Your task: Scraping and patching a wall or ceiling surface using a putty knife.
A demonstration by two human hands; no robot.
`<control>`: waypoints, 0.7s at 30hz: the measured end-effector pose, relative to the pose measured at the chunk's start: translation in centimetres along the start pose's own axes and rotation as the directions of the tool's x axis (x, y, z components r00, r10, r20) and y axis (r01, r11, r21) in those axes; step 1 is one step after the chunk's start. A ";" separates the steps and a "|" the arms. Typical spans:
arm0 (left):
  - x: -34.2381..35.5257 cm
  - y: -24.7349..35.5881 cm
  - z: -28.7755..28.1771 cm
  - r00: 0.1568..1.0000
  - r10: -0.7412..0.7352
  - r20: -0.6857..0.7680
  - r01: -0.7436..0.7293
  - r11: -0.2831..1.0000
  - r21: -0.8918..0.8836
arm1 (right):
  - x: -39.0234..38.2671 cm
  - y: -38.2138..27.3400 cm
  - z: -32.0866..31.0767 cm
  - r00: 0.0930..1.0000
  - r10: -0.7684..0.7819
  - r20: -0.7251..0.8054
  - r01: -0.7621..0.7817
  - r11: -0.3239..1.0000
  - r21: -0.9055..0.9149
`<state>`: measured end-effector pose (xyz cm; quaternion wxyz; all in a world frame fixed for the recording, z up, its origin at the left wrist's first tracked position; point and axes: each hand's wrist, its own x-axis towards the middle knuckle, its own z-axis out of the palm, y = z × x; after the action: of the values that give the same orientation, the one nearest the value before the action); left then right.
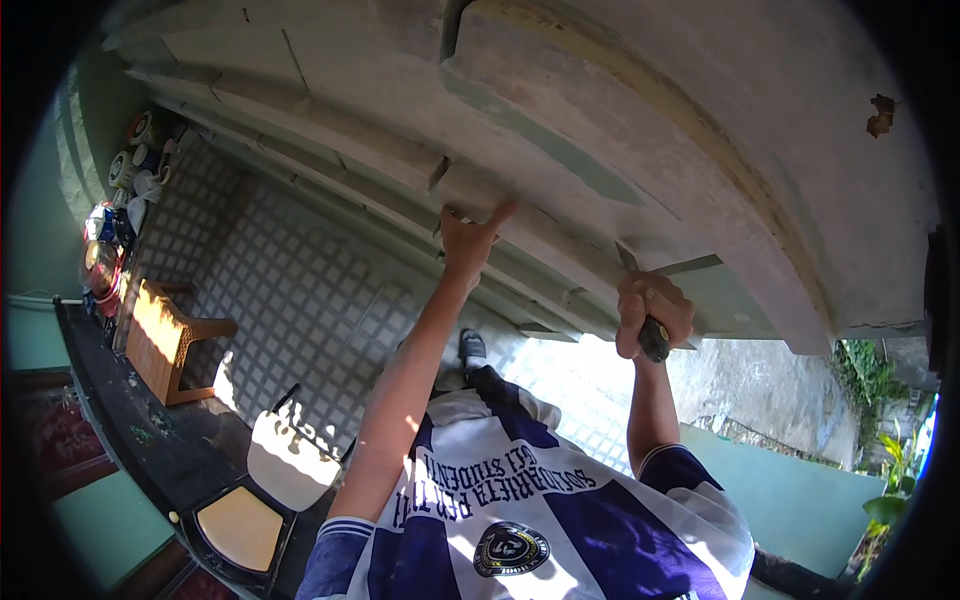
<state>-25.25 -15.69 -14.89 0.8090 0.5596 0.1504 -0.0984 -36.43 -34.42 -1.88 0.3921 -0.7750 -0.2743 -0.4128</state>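
Note:
My right hand (655, 310) is closed round the dark handle of a scraper (627, 258). Its narrow metal blade points up and touches or nearly touches the pale, stepped panelling (560, 130) overhead, beside a greenish recessed strip. My left hand (470, 243) reaches up to a long moulding ledge (340, 130) of that panelling. Its fingers curl over the ledge's edge, partly out of sight, with the thumb stretched along the face. The ledge has a dark gap just left of this hand.
Far below lies a tiled floor (290, 260). At the left are a wooden stool (165, 340), a chair (240, 525), a black counter (110, 400) and stacked tubs (125, 170). A low pale green wall (760, 480) and plants (885, 500) stand at the right.

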 end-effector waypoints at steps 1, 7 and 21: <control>-0.2 -0.1 0.0 1.000 0.006 0.002 -0.006 1.000 -0.012 | 0.5 -1.1 -0.5 0.999 0.002 -0.036 0.001 0.997 0.082; 0.1 0.4 0.4 1.000 0.011 0.006 -0.011 1.000 0.006 | -0.1 1.6 -0.3 0.999 0.047 0.019 -0.048 0.998 0.045; 0.8 -1.0 -0.1 0.999 0.036 0.007 -0.036 0.999 -0.011 | 0.0 1.4 2.3 0.999 0.034 -0.003 -0.034 0.998 0.044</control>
<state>-24.79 -15.92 -16.08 0.8143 0.5574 0.1379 -0.0849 -34.42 -33.28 -3.21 0.4165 -0.7699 -0.2694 -0.4016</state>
